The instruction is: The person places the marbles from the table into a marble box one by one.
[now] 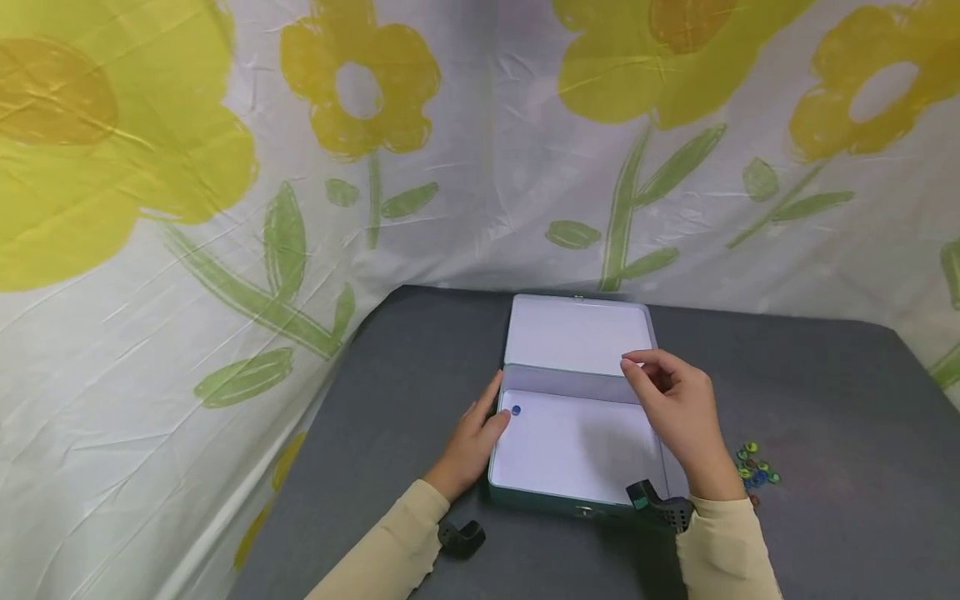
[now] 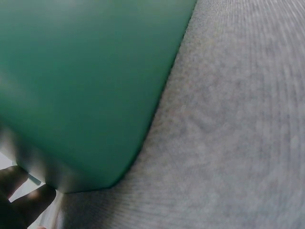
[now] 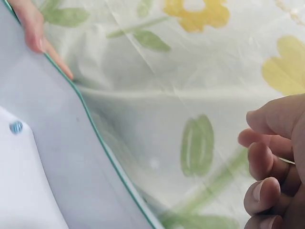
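Hinged green box [image 1: 536,498]: left hand [image 1: 467,442] gripping nine-o'clock side, blue striped bead [image 1: 516,410] inside at ten; right hand [image 1: 684,412] at two, curled, contents unclear; loose beads [image 1: 757,471] at three; low release advisable

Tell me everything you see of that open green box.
The green rectangular box, glossy and seemingly metal, has a white interior and a small front clasp. It rests on the dark grey table, its hinged lid open on the far side. One small round blue piece sits inside, near the far left corner. The person's left hand holds its left side.
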`<act>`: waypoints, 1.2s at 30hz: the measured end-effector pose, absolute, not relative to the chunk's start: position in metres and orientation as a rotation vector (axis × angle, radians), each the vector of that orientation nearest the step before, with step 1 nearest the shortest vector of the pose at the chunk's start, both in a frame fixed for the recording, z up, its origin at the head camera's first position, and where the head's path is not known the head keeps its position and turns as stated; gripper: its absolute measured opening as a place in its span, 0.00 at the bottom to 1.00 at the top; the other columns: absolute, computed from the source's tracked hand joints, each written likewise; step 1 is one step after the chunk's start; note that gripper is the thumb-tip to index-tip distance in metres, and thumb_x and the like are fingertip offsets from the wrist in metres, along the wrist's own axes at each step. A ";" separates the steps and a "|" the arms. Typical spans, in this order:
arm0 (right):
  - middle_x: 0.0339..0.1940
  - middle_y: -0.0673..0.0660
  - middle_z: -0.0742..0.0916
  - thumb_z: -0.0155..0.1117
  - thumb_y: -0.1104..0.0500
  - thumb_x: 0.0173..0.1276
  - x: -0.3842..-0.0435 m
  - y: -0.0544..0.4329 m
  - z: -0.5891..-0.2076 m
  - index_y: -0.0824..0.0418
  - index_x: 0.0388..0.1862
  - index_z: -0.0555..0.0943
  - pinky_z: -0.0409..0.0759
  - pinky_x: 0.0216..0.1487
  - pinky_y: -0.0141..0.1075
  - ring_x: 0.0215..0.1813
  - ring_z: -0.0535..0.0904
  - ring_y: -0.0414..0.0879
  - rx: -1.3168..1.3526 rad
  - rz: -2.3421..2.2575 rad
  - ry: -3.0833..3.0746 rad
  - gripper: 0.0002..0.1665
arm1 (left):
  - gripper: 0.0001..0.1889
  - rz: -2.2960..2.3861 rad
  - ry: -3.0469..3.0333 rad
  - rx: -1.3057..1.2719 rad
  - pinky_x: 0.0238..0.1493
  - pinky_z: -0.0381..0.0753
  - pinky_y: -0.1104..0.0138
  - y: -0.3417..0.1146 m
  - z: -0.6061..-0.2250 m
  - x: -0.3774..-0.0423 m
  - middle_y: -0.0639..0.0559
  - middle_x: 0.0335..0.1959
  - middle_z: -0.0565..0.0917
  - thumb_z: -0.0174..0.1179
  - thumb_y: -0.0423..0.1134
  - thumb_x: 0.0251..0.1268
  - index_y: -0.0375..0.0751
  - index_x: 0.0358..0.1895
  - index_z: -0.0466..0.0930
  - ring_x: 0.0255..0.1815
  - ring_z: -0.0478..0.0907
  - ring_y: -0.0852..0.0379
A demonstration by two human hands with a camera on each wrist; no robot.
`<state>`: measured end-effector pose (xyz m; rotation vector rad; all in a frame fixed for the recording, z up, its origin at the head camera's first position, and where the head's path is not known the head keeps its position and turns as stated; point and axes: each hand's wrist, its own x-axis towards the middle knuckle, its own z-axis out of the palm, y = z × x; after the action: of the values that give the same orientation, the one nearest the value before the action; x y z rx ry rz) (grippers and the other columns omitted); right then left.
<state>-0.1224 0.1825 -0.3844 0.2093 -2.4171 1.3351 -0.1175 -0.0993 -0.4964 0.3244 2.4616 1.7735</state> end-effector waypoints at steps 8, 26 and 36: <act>0.31 0.53 0.84 0.67 0.55 0.78 -0.105 0.219 -0.388 0.62 0.51 0.89 0.71 0.26 0.31 0.28 0.73 0.42 -0.046 1.254 -2.517 0.13 | 0.33 1.800 2.437 0.331 0.83 0.41 0.41 -0.096 -0.502 -0.119 0.60 0.86 0.54 0.46 0.49 0.85 0.59 0.87 0.49 0.87 0.48 0.50; 0.31 0.46 0.84 0.64 0.47 0.79 -0.069 0.284 -0.425 0.61 0.58 0.86 0.75 0.17 0.38 0.20 0.72 0.44 -0.376 1.254 -2.588 0.22 | 0.34 1.812 2.396 0.357 0.81 0.51 0.40 -0.100 -0.500 -0.126 0.59 0.86 0.54 0.46 0.48 0.85 0.58 0.87 0.48 0.87 0.48 0.51; 0.30 0.57 0.83 0.66 0.54 0.78 -0.066 0.303 -0.443 0.70 0.59 0.85 0.73 0.21 0.37 0.20 0.75 0.45 -0.357 1.033 -2.815 0.22 | 0.33 1.829 2.393 0.315 0.81 0.52 0.41 -0.099 -0.498 -0.123 0.57 0.86 0.54 0.47 0.48 0.84 0.65 0.86 0.49 0.87 0.48 0.51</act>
<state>-0.0660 0.3026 -0.4428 -0.3570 -2.8146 1.0335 -0.1234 -0.0993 -0.4983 0.3148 2.3929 1.8293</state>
